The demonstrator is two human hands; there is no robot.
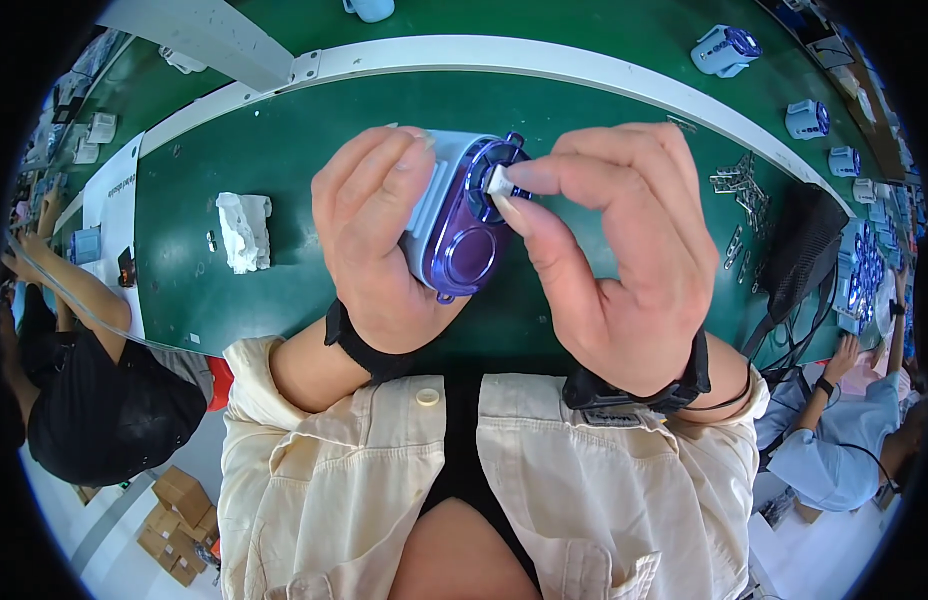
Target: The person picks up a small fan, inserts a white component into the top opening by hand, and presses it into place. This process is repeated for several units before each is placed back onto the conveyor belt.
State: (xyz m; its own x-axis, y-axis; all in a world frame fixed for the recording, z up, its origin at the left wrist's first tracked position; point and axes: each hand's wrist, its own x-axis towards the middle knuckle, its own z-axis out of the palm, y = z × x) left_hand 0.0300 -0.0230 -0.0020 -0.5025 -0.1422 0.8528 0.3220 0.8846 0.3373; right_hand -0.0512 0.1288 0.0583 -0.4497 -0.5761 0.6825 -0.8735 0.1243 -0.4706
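Head view: left hand (379,235) grips the purple-faced device (459,215); right hand (619,250) fingers pinch a small white piece (500,181) at its two o'clock, seemingly mid-fitting; steady pressure next.

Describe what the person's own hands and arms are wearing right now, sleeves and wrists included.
Both hands are bare, no gloves. The left hand has a plain black band round its wrist. The right hand wears a bulkier black wrist strap with a small grey label, plus a thin dark cord beside it. Cream, crumpled shirt sleeves with a pale button are pushed back up the forearms.
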